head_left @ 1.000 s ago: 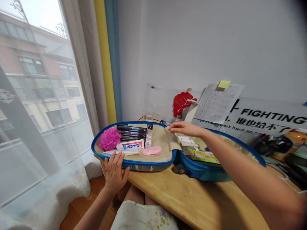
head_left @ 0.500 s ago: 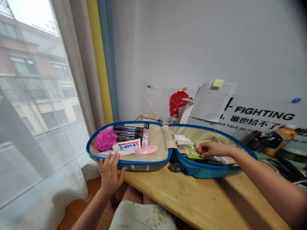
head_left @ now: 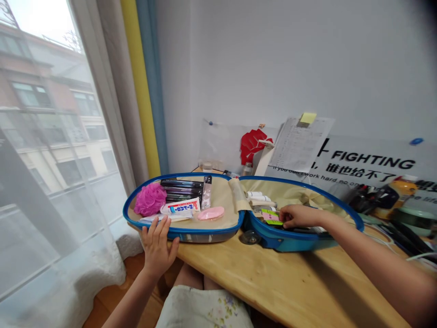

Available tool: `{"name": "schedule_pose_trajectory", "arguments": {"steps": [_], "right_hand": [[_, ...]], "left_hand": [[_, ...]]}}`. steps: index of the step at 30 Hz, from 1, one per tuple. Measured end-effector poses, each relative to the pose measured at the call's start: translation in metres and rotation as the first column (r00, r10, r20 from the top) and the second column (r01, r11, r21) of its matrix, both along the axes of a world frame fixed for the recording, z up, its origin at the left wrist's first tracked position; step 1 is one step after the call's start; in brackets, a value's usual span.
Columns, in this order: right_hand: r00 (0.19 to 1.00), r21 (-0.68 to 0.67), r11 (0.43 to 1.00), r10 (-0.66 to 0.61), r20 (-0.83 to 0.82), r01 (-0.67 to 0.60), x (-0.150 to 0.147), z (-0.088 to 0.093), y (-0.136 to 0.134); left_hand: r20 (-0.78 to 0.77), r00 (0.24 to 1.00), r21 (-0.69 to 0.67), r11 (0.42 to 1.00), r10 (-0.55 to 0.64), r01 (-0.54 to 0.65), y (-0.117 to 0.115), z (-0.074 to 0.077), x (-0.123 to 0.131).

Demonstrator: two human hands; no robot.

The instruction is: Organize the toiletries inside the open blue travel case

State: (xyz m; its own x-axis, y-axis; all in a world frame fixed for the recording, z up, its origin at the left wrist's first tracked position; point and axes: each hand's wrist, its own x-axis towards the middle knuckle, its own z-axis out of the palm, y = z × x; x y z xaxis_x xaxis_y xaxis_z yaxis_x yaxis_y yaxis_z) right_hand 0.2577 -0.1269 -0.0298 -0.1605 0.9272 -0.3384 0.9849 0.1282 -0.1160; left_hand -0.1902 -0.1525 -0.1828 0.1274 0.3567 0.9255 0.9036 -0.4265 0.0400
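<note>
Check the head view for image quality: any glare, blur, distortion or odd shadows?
In the head view, the window is bright, its sky washed out; the upper right corner darkens into a dark blur; wide-angle distortion makes the curtain edges lean; the right arm casts a soft shadow on the wooden table; the poster lettering stays readable.

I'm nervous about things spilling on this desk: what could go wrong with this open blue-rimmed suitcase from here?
The open blue suitcase sits near the edge of the wooden desk, with the left hand on its rim, so it might tip if that hand lets go. The pink oval case and white tube lie loose, and could slide if the suitcase tilts.
</note>
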Motion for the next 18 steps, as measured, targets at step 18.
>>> {"name": "schedule_pose_trajectory", "arguments": {"steps": [18], "right_hand": [[0.994,-0.068,0.995,-0.071,0.08,0.076,0.006,0.007,-0.007]], "left_hand": [[-0.005,1.0,0.001,1.0,0.004,-0.004,-0.001,0.001,0.001]]}}
